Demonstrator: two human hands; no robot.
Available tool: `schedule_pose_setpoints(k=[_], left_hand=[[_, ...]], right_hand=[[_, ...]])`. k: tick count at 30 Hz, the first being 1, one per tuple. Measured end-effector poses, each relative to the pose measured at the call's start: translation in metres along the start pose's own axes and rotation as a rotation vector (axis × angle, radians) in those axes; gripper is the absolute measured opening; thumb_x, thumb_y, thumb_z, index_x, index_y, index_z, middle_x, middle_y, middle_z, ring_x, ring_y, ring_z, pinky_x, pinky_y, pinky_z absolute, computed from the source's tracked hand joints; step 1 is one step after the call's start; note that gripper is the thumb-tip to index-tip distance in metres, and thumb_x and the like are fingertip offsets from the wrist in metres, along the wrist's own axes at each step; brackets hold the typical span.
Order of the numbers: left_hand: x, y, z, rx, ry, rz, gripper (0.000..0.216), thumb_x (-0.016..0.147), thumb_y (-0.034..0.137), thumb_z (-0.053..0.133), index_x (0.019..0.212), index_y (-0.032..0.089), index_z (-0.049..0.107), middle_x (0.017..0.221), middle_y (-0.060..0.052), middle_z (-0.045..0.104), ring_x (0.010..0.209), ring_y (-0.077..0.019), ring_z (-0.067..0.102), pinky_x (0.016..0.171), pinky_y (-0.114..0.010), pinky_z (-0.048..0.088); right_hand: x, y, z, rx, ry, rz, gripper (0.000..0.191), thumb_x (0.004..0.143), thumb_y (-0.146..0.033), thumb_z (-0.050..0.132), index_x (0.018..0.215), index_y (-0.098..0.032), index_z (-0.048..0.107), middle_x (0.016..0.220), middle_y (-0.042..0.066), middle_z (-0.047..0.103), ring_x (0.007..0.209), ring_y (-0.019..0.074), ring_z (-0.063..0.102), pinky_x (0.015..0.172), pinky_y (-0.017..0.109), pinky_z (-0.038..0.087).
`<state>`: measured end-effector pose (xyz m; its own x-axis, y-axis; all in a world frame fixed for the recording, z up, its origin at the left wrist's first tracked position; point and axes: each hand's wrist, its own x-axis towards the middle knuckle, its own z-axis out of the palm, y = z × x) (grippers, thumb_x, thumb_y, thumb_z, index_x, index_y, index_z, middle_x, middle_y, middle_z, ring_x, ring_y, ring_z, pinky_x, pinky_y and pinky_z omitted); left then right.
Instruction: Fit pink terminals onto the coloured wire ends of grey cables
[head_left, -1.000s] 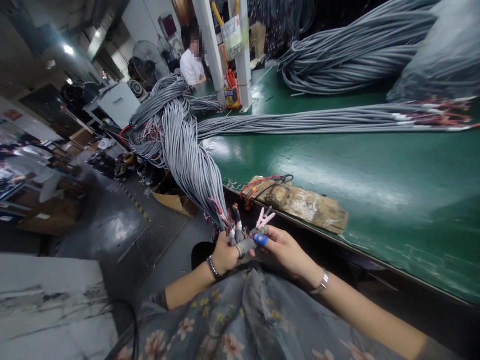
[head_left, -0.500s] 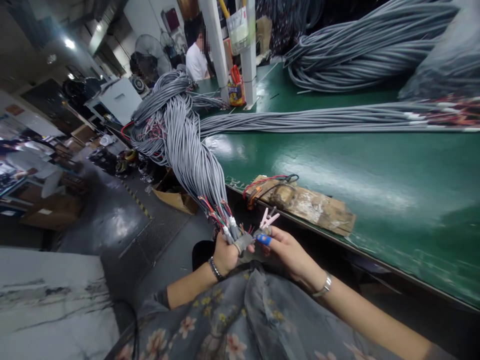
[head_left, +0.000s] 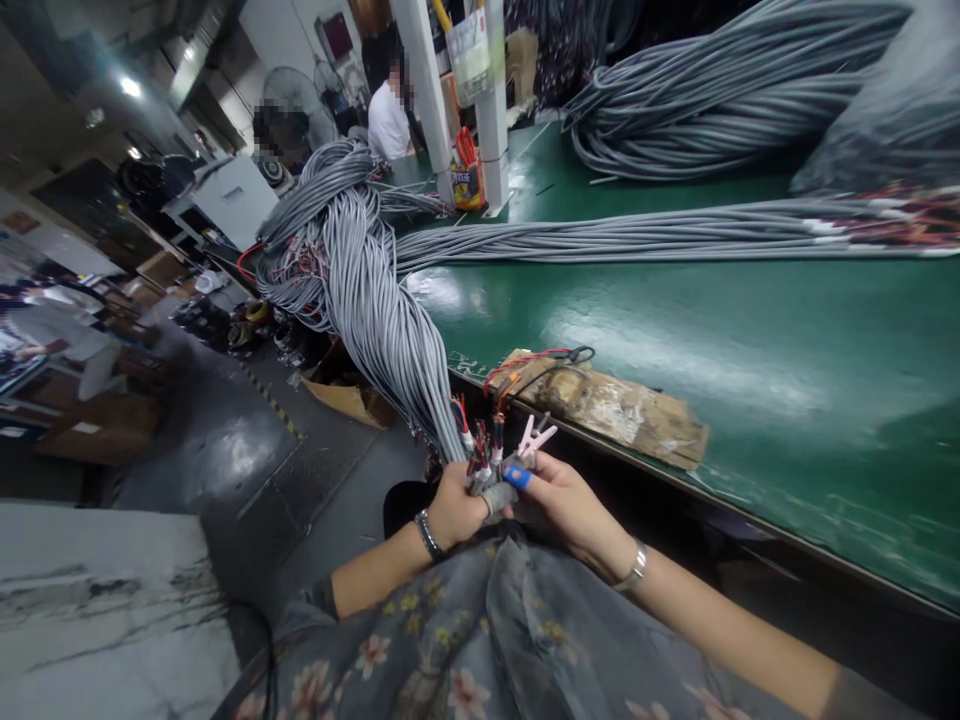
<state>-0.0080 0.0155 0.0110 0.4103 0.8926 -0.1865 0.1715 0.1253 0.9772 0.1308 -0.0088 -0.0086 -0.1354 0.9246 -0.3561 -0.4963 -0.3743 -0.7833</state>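
Thick grey multi-core cables hang off the table's left end and come down toward my lap. My left hand is closed around their ends, where white collars and stripped red, black and other coloured wires stick up. My right hand is beside it, thumb and fingers pinched near these ends. Blue tape wraps its thumb, and grey wrapping covers some fingertips. What it pinches is hidden. Just above it is a pink X-shaped clip; I cannot tell whether the hand touches it.
A rough wooden board with red and black leads lies along the green table's front edge. A long cable row and a big coil lie farther back. White posts rise there. A cardboard box is on the floor.
The wire ends in my left hand have shifted right and now stand more upright. My right hand has moved slightly left, closer to the left hand.
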Motion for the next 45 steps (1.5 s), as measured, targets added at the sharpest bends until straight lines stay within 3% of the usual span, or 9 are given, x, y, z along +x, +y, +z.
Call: schedule_pose_setpoints(k=[7, 11, 17, 23, 27, 36, 45], left_hand=[[-0.001, -0.008, 0.003, -0.098, 0.151, 0.012, 0.041, 0.068, 0.050, 0.074, 0.052, 0.013, 0.064, 0.050, -0.004, 0.062, 0.047, -0.0134, 0.056, 0.052, -0.027, 0.047], [-0.001, -0.014, 0.003, -0.118, 0.136, 0.052, 0.043, 0.073, 0.051, 0.071, 0.052, 0.014, 0.065, 0.052, -0.005, 0.064, 0.050, -0.0153, 0.059, 0.057, -0.029, 0.050], [-0.002, -0.014, 0.002, -0.187, 0.170, 0.027, 0.043, 0.071, 0.051, 0.072, 0.051, 0.014, 0.065, 0.053, -0.007, 0.065, 0.053, -0.0176, 0.062, 0.056, -0.030, 0.051], [-0.002, -0.008, 0.004, -0.282, 0.127, -0.044, 0.042, 0.062, 0.052, 0.077, 0.052, 0.014, 0.063, 0.049, -0.006, 0.063, 0.047, -0.0159, 0.059, 0.048, -0.027, 0.046], [0.004, -0.008, 0.007, -0.224, 0.075, 0.002, 0.040, 0.066, 0.049, 0.075, 0.051, 0.014, 0.064, 0.050, -0.006, 0.064, 0.050, -0.0155, 0.060, 0.055, -0.028, 0.048], [0.010, -0.017, 0.009, -0.158, 0.098, 0.017, 0.037, 0.070, 0.046, 0.074, 0.053, 0.014, 0.065, 0.050, -0.005, 0.063, 0.049, -0.0142, 0.057, 0.058, -0.028, 0.047], [0.007, -0.018, 0.010, -0.174, 0.126, 0.007, 0.038, 0.068, 0.046, 0.076, 0.051, 0.014, 0.064, 0.049, -0.005, 0.063, 0.048, -0.0144, 0.058, 0.056, -0.028, 0.048]], right_hand=[[-0.003, -0.005, 0.004, -0.003, 0.028, -0.019, 0.043, 0.057, -0.052, 0.082, 0.069, -0.019, 0.056, 0.052, -0.001, 0.061, 0.045, 0.0099, 0.045, 0.048, 0.025, 0.029], [-0.003, -0.005, 0.006, 0.015, 0.016, -0.032, 0.041, 0.059, -0.052, 0.080, 0.069, -0.020, 0.056, 0.053, -0.001, 0.061, 0.048, 0.0114, 0.047, 0.050, 0.026, 0.029], [-0.003, -0.005, -0.012, 0.105, -0.146, -0.013, 0.039, 0.060, -0.052, 0.081, 0.069, -0.019, 0.064, 0.061, 0.000, 0.059, 0.060, 0.0140, 0.053, 0.061, 0.029, 0.040], [0.009, -0.007, -0.025, 0.165, -0.045, -0.036, 0.053, 0.059, -0.070, 0.073, 0.076, -0.020, 0.068, 0.071, 0.002, 0.062, 0.061, 0.0143, 0.052, 0.059, 0.028, 0.043], [0.015, -0.007, -0.018, 0.074, -0.044, -0.134, 0.056, 0.066, -0.074, 0.064, 0.075, -0.019, 0.067, 0.063, 0.001, 0.056, 0.060, 0.0165, 0.053, 0.061, 0.031, 0.044], [0.024, -0.003, -0.016, 0.289, -0.129, -0.090, 0.052, 0.064, -0.066, 0.072, 0.088, -0.021, 0.066, 0.065, -0.001, 0.057, 0.056, 0.0159, 0.051, 0.053, 0.031, 0.045], [0.025, -0.002, -0.014, 0.355, -0.077, -0.073, 0.051, 0.059, -0.067, 0.075, 0.081, -0.022, 0.067, 0.069, 0.001, 0.062, 0.059, 0.0163, 0.053, 0.056, 0.031, 0.047]])
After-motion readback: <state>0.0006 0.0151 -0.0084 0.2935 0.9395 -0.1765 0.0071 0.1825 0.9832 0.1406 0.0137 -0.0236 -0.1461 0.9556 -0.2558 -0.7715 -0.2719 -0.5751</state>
